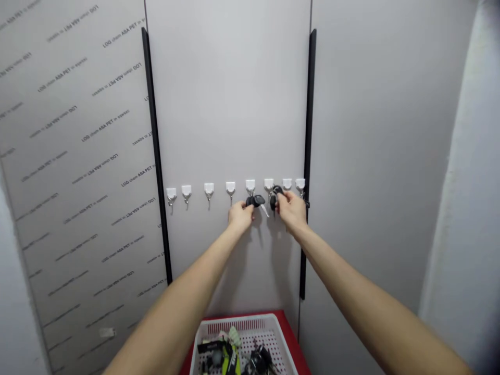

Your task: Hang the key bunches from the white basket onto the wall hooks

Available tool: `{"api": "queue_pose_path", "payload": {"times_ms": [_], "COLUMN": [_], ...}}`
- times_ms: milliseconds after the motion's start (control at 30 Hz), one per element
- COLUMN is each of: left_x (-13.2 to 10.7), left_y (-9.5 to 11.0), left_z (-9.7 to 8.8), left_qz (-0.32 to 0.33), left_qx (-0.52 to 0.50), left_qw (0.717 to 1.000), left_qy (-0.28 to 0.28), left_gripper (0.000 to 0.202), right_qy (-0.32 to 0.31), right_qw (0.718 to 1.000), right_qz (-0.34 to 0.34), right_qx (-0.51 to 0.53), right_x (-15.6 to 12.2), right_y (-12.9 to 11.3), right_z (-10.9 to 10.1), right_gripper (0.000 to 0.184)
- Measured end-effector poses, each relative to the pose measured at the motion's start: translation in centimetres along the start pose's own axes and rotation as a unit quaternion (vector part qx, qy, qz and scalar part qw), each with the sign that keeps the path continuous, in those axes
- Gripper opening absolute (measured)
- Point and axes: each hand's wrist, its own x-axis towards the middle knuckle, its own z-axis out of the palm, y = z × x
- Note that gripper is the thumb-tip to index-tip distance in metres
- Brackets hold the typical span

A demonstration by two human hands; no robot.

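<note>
A row of several white hooks [209, 188] is stuck on a grey cupboard door. My left hand [240, 214] is closed on a black car key [255, 201] that hangs below the hook [250, 185] fifth from the left; its metal blade points down to the right. My right hand [292, 209] pinches another black key [275, 194] at the neighbouring hook [269, 184]. Both arms reach straight forward.
Below, a white perforated basket [273, 333] holds more keys and a yellow-green tag, standing on a red surface [295, 344]. Black vertical handles [156, 156] run along the door edges. A film-covered panel fills the left; a pale wall is on the right.
</note>
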Motion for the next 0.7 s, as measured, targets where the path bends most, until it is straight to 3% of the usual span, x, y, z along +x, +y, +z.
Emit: {"api": "queue_pose_path", "payload": {"times_ms": [100, 167, 233, 367, 467, 567, 633, 700], "left_x": [0.3, 0.5, 0.8, 1.9, 2.4, 2.1, 1.7, 1.1], "left_y": [2.1, 3.1, 3.6, 4.1, 5.8, 7.8, 8.5, 8.2], "left_z": [-1.7, -2.9, -3.9, -5.3, -5.3, -4.6, -4.1, -4.2], "left_qz": [0.047, 0.077, 0.111, 0.135, 0.112, 0.072, 0.044, 0.041], "left_qx": [0.019, 0.047, 0.096, 0.181, 0.199, 0.228, 0.243, 0.234], "left_qw": [0.998, 0.994, 0.988, 0.973, 0.973, 0.967, 0.957, 0.960], "left_qy": [0.040, 0.053, 0.045, 0.042, 0.015, -0.094, -0.149, -0.150], "left_gripper": [0.018, 0.020, 0.020, 0.016, 0.016, 0.018, 0.018, 0.020], "right_qy": [0.080, 0.013, -0.094, -0.244, -0.369, -0.495, -0.527, -0.476], "right_qw": [0.995, 0.998, 0.994, 0.970, 0.929, 0.866, 0.846, 0.875], "right_qz": [-0.045, -0.062, -0.059, -0.011, 0.014, 0.020, 0.007, -0.015], "right_qx": [0.025, 0.029, 0.025, 0.014, -0.034, -0.068, -0.081, -0.081], "right_x": [1.8, 2.1, 1.5, -1.7, -5.0, -8.6, -10.3, -10.7], "right_y": [-1.9, -3.3, -4.2, -3.6, -1.5, 0.9, 2.1, 2.7], "right_z": [-1.1, -1.4, -1.4, -0.7, 0.2, 1.4, 1.7, 1.2], "right_gripper": [0.025, 0.021, 0.015, 0.010, 0.010, 0.013, 0.013, 0.015]}}
